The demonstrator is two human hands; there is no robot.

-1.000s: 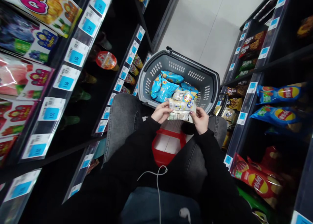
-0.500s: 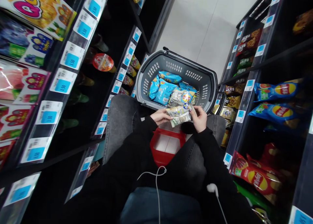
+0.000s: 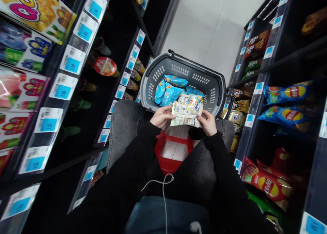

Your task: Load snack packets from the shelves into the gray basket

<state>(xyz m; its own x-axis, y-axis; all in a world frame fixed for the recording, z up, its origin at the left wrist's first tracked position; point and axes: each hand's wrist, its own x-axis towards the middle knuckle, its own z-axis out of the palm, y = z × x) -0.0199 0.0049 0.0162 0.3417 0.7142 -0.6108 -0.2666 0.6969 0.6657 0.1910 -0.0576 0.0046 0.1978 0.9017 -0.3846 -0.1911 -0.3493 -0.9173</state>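
Pale packet [image 3: 186,109]: centre of frame, printed side up, held between both hands, overlapping the near side of the basket [image 3: 190,76].
Left hand [image 3: 162,116]: thumb and fingers pinching the packet's left end.
Right hand [image 3: 208,122]: pinching its right end.
Basket contents: upper centre; blue packets [image 3: 171,95], one whitish packet [image 3: 193,100].
Stage, as judged: several packets already inside, one in hand; remaining count cannot be told.

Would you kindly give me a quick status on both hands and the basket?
Left hand pinching one end of a pale packet. Right hand on the other end. Grey basket beyond, blue bags inside. Nothing visibly blocking either hand.
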